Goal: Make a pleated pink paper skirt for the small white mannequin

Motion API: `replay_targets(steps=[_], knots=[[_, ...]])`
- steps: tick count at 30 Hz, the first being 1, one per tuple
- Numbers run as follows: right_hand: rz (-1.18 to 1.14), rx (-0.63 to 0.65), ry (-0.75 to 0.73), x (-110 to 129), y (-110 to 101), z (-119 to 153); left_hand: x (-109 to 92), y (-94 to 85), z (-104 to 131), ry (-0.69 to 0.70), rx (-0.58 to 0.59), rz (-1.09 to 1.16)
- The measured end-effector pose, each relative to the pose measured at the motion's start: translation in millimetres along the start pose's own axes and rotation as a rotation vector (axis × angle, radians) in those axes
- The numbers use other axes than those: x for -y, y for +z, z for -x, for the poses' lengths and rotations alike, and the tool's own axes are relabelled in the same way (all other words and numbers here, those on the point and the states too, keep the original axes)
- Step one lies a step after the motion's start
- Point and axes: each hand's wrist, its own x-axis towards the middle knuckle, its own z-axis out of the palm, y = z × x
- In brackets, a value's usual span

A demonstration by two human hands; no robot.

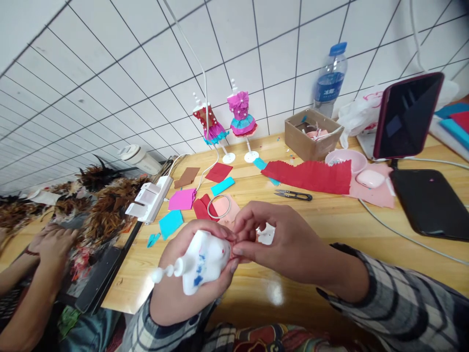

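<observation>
A small white dress form [210, 259] with blue marks on its surface lies tilted in my left hand [179, 244], whose fingers wrap round it. Its beaded neck points toward the lower left. My right hand [278, 239] is closed, with thumb and fingertips pinched together at the form's lower end. What the pinch holds is hidden, though a bit of pink shows there. Just beyond my hands lie a metal ring [219, 206], a folded dark red cloth [205, 208] and a pale pink piece [231, 208]. Black thread snips [293, 195] rest behind my right hand.
Two dressed miniature forms [210, 120] stand by the tiled wall. A cardboard box [311, 134], a water bottle [330, 80], a red cloth strip [311, 176] and phones [432, 203] are at the right. A power strip [150, 200], feathers [106, 205] and another person's hands [54, 244] are at the left.
</observation>
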Motion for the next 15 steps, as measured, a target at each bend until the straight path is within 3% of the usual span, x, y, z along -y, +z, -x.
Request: replay_targets(steps=[3,7,11,15], knots=[[-0.016,0.073,0.119,2.5,-5.8,0.4,-1.6,-8.8,-4.3,0.075,0.168,0.045],[0.144,0.026,0.082,4.8,-9.6,3.4,-1.5,-13.0,-7.2,0.155,0.316,0.089],[0.22,-0.012,-0.089,2.8,-5.2,6.7,0.3,-10.1,-8.5,0.151,0.276,0.027],[0.354,-0.144,-0.406,-5.0,0.3,6.6,5.5,-11.3,-7.7,0.22,0.133,-0.116]])
